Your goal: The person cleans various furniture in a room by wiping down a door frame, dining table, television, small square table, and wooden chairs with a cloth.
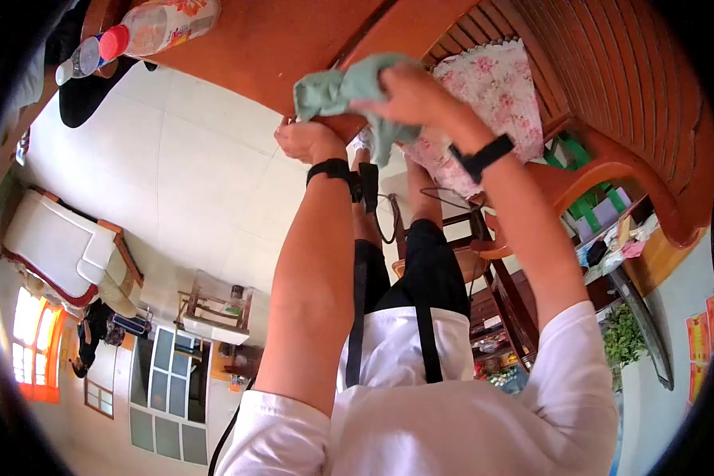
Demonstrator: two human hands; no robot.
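A pale green cloth (333, 89) is bunched and draped in the air over the near corner of a reddish-brown wooden table (254, 47), with one fold hanging below the table's edge. The person's right hand (408, 99) grasps it from above, fingers closed into the fabric, slightly blurred. The left hand (313, 143) is just below the cloth, fingers curled by the table's edge; whether they also pinch the fabric, I cannot tell from this angle. Both wrists wear black bands. Beneath the arms are the person's white T-shirt (436, 424), black shorts (430, 266) and bare legs. At the upper left of the table is a clear bottle (155, 30) with a red cap. To the right, a pink floral cover (496, 95) lies on a slatted wooden seat (611, 55). Pale floor (198, 166) spreads left toward a white sofa (55, 238).
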